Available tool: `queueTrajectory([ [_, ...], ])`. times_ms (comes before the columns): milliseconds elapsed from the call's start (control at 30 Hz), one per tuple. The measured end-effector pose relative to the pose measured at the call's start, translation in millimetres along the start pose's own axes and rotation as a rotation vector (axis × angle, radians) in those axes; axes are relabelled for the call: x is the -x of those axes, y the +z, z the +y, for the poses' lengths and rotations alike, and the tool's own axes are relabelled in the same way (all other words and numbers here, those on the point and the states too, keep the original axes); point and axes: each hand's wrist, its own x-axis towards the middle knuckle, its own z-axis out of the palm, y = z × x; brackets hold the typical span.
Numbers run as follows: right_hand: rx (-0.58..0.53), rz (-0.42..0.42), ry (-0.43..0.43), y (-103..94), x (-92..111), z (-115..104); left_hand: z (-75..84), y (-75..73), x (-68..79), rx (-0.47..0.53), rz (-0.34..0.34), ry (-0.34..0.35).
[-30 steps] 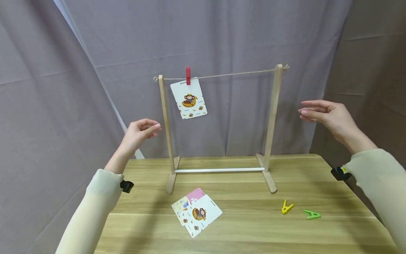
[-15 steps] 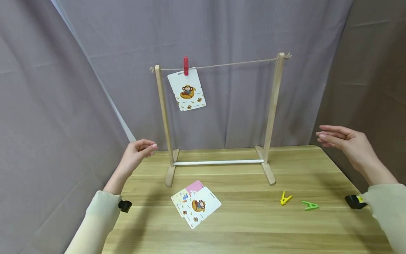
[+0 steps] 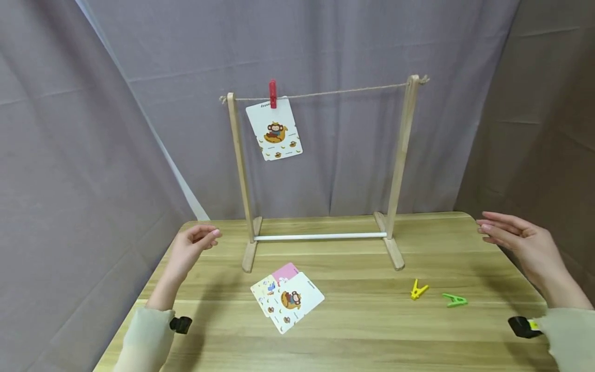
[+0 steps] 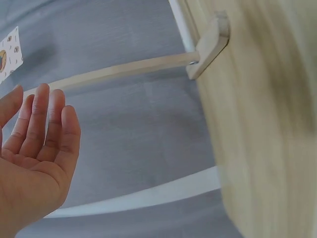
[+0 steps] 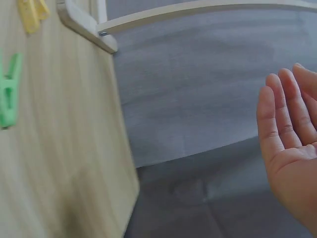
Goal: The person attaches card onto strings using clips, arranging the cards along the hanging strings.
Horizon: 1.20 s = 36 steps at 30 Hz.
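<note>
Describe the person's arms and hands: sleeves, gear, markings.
The left hand and right hand are bare, no gloves. Left sleeve and right sleeve are pale cream-green. A small black device sits at each cuff, left unit and right unit; the right shows a yellow patch. No cables visible.

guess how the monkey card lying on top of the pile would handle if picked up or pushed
The top monkey card is probably stiff rather than floppy, since the similar hanging card shows no bend under the red clip. It looks thin, so likely light. Pushed, it may slide, since it lies flat over the yellow card and pink card.
</note>
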Motion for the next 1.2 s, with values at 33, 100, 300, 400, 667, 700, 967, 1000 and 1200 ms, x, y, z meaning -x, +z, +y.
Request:
queueTrajectory([
  [33, 0.001, 0.008, 0.015, -1.5, 3.2, 3.4, 2.1, 1.6, 3.9, 0.006, -0.002, -0.015],
  [100, -0.008, 0.017, 0.037, -4.2, 9.4, 10.3, -4.5, 5.2, 8.8, 0.016, -0.003, -0.036],
  [300, -0.140, -0.031, 0.046, -1.5, 27.7, 28.1, -31.4, 14.6, 22.1, 0.049, -0.014, -0.093],
  [400, -0.141, -0.054, 0.069, 1.8, 37.8, 35.3, -37.0, 20.4, 27.0, 0.066, -0.013, -0.115],
  [667, -0.167, -0.067, 0.127, -3.7, 53.5, 52.2, -45.3, 36.6, 33.7, 0.065, -0.030, -0.126],
  [700, -0.153, -0.071, 0.138, -4.0, 55.5, 55.3, -47.0, 37.8, 36.0, 0.062, -0.032, -0.133],
  [967, -0.112, -0.088, 0.202, -7.8, 71.5, 74.1, -61.0, 49.7, 46.7, 0.063, -0.046, -0.175],
  [1000, -0.113, -0.091, 0.204, -7.5, 71.6, 75.4, -62.3, 50.8, 47.5, 0.062, -0.046, -0.180],
  [1200, -0.125, -0.120, 0.174, -6.6, 61.3, 73.7, -66.1, 54.0, 47.0, 0.078, -0.029, -0.167],
])
